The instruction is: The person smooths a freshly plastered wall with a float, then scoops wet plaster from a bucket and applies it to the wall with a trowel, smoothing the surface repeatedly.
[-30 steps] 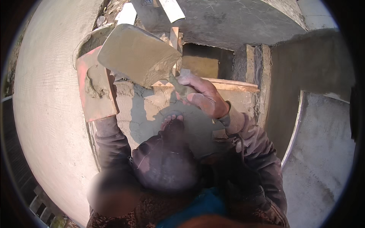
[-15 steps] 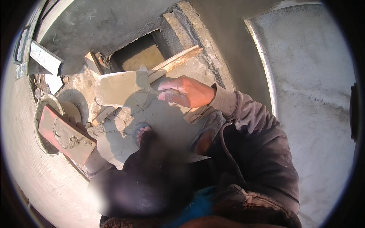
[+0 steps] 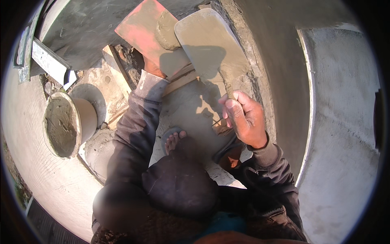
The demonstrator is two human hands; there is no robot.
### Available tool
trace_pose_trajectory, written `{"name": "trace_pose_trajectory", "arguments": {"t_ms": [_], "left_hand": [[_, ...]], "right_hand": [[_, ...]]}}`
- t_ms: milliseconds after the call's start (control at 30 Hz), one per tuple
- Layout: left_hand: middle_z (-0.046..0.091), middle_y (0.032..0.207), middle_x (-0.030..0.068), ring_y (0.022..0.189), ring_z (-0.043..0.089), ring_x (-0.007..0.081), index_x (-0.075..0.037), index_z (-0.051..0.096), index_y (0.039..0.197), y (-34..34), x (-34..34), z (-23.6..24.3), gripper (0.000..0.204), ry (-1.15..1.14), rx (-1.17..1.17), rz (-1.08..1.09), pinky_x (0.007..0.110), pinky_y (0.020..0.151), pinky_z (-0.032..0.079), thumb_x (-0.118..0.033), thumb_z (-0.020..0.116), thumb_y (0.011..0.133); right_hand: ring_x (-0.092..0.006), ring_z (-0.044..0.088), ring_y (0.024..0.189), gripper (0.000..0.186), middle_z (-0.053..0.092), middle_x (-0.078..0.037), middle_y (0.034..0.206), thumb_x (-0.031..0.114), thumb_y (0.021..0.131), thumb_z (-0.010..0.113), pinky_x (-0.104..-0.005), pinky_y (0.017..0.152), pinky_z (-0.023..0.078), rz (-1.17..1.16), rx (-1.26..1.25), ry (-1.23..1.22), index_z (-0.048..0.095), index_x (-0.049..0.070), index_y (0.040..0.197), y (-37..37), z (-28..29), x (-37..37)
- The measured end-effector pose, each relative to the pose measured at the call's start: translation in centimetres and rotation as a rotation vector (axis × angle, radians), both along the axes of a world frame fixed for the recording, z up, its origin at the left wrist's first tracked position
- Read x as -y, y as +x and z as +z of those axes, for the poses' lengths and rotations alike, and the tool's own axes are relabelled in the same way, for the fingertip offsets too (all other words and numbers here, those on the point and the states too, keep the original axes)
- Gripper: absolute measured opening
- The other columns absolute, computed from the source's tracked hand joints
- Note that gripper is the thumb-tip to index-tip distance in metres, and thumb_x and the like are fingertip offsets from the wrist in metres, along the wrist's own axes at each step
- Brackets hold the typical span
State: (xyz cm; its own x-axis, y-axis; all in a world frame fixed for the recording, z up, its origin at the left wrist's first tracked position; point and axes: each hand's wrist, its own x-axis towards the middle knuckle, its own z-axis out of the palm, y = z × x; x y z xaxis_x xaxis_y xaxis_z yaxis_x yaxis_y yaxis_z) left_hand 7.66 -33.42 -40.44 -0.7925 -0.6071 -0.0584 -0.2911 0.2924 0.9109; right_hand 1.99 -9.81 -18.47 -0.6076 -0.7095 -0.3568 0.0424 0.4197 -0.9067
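Note:
My left hand (image 3: 153, 67) holds up a red plasterer's hawk (image 3: 136, 30); its fingers are hidden beneath the board. A lump of wet grey mortar (image 3: 167, 31) lies on the hawk near its right edge. The fingers of my right hand (image 3: 245, 118) are wrapped round the mortar-caked handle of a plastering trowel (image 3: 209, 40). Its wide, round-cornered blade points away from me and is smeared with mortar. The blade's left edge meets or overlaps the hawk's right side; whether they touch I cannot tell.
A bucket (image 3: 87, 118) of mortar stands at the left. Wooden planks (image 3: 118, 67) lie ahead, beside broken masonry. White-faced offcuts (image 3: 48, 60) lean at the far left. A plastered wall (image 3: 280, 81) rises on the right, beside a pale raised-edge surface (image 3: 345, 101). My foot (image 3: 174, 140) is below my hands.
My left hand has brought the hawk from over the bucket forward and right, beside the trowel. The trowel has swung from pointing left to pointing ahead, and my right hand has shifted rightward and nearer.

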Motion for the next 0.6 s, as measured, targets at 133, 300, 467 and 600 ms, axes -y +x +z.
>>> {"name": "trace_pose_trajectory", "arguments": {"t_ms": [133,300,467,600], "left_hand": [[0.053,0.144,0.0123,0.127,0.058,0.0254,-0.008,0.041,0.151,-0.9,-0.4,-2.6,0.054,0.086,-0.032,0.038,0.043,0.104,0.053,-0.035,0.054,0.106],[0.054,0.142,0.012,0.126,0.059,0.0261,-0.008,0.043,0.149,0.9,-0.2,-4.6,0.053,0.238,-0.119,0.07,0.045,0.103,0.054,-0.037,0.053,0.106],[0.056,0.14,0.0118,0.124,0.06,0.0268,-0.007,0.046,0.148,4.8,0.0,-6.1,0.052,0.519,-0.211,0.113,0.046,0.102,0.055,-0.039,0.052,0.107],[0.058,0.139,0.0116,0.123,0.061,0.0274,-0.007,0.048,0.146,7.2,-0.8,-6.0,0.052,0.985,-0.492,0.012,0.047,0.101,0.056,-0.041,0.051,0.107]], "right_hand": [[-0.0271,0.062,0.061,0.015,0.063,-0.015,0.074,0.01,0.097,0.066,-0.0342,0.059,0.049,0.022,-0.329,0.049,0.063,-0.004,0.101,-0.9,-1.4,1.3],[-0.0404,0.069,0.076,0.025,0.069,-0.017,0.088,0.019,0.091,0.076,-0.0409,0.064,0.054,-0.152,-0.913,0.3,0.067,0.0,0.104,-4.3,-4.6,-0.1],[-0.0384,0.071,0.083,0.033,0.068,-0.017,0.112,0.03,0.096,0.069,-0.0475,0.066,0.057,-0.253,-1.292,0.444,0.065,0.006,0.118,-10.4,-10.8,1.5],[-0.0401,0.072,0.087,0.034,0.067,-0.019,0.114,0.036,0.1,0.061,-0.0508,0.069,0.058,-0.24,-1.149,0.636,0.062,0.009,0.121,-14.4,-14.0,3.9]]}}
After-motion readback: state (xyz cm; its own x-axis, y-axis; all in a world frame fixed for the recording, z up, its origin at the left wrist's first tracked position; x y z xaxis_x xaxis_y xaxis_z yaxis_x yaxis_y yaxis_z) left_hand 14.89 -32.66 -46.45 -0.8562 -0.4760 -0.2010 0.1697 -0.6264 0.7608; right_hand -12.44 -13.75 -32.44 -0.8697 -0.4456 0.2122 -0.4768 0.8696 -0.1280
